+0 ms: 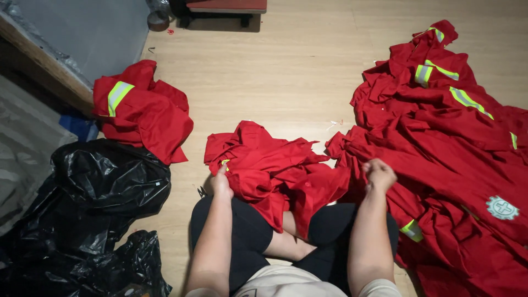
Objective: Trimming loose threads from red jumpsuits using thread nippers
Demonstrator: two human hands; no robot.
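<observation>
I sit cross-legged on a wooden floor with a crumpled red work garment (269,165) in my lap. My left hand (221,184) grips its left edge, near a small yellow-green reflective strip. My right hand (378,174) is closed on red cloth where the lap garment meets the big pile (451,148) of red garments with reflective stripes on my right. That pile spreads from the far right down to my right knee, and one piece shows a pale round emblem (501,208).
A folded red garment with a reflective stripe (140,110) lies at the left. Black plastic bags (93,209) fill the lower left. A grey board and wooden edge (49,60) run along the upper left. A low red stool (225,8) stands at the far top.
</observation>
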